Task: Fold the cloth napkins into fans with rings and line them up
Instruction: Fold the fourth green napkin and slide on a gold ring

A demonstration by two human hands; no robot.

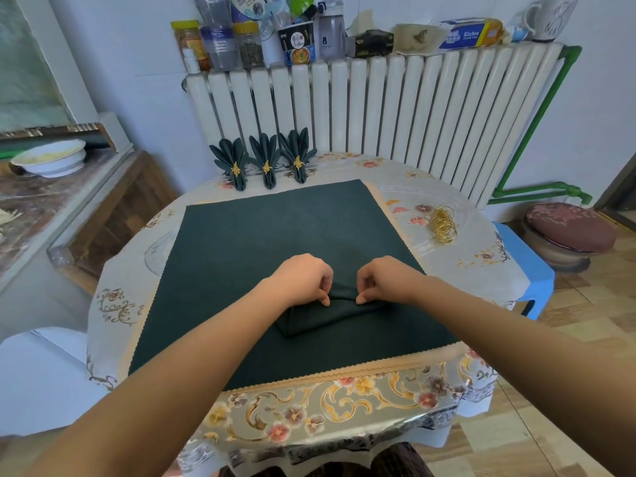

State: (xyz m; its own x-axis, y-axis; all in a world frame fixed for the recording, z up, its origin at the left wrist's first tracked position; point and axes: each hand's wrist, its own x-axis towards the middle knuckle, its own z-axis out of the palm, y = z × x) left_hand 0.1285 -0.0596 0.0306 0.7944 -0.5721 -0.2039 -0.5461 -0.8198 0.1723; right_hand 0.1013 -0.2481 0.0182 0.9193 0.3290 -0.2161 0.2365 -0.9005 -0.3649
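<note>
- Dark green woven napkin (330, 313) lies part-pleated on the counter (344, 401), in the middle of a larger flat cloth (275, 228) of the same green that has pinked, zigzag edges.
- Its long axis runs left to right across the view, slightly tilted, with the left end nearer the person; the stacked pleats form a low, soft-edged bar.
- Left hand (303, 278) pinches the raised fold at the bar's top edge, thumb and curled fingers closed on the fabric.
- Right hand (385, 278) does the same just beside it; the two grips sit near each other at the fold's middle, and both ends of the bar are left free.
- Unfolded fabric, as far as I can judge, lies on the far side of the grips, so the next pleat would likely be gathered from there; each hand is equally near.
- Cloth looks matte and limp, so creases probably need pressing to hold.
- Three finished fans (265, 160) stand in a row at the counter's far edge, each cinched by a gold ring with a leafy ornament.
- Spare gold rings (444, 225), thin shiny wire hoops in a loose pile, lie on the right, well apart from the napkin and nearer the right hand.
- Glossy floral plastic covers the counter; a white ribbed radiator (378, 108) stands behind.
</note>
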